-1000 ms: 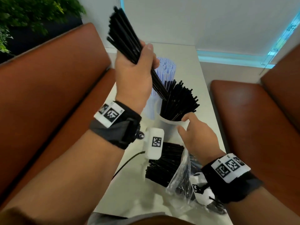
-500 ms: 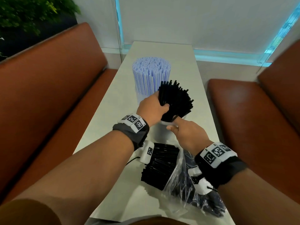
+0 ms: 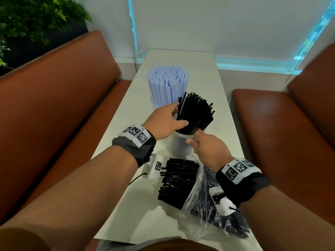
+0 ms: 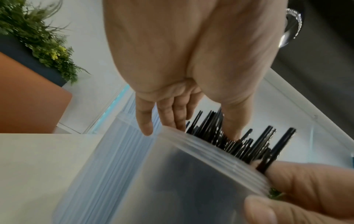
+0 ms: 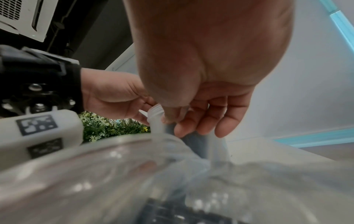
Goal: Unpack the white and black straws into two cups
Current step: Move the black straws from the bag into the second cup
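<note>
**Black straws going into the near cup**

The left hand (image 3: 164,122) is working at the bunch of thin black plastic straws (image 3: 194,115) standing in the clear plastic cup (image 3: 181,144), and the right hand (image 3: 206,148) is bracing that cup at its rim. To do this step well, I'd say the left hand should be guiding the leaning straws down and inward so they are settling upright, while the right is keeping the light cup from tipping under the lopsided load.

The left fingers (image 4: 145,121) are lying fairly straight and spread, not clenched: the thumb is pressing among the black straws, and the other fingers are reaching over the rim on the far side. They are touching and steadying, not gripping a bundle.

The right fingers (image 5: 193,125) are curling around the cup's rim, thumb on the near side, pinching the wall lightly.

Just beyond the left fingers, the tall bundle of white paper-wrapped straws (image 3: 167,84) is standing packed in its own cup. Below both wrists, nearer the person, more loose black straws (image 3: 178,180) are lying half out of a crumpled clear plastic bag (image 3: 203,200) on the pale surface (image 3: 126,205), so by my reckoning more loads are waiting.
</note>
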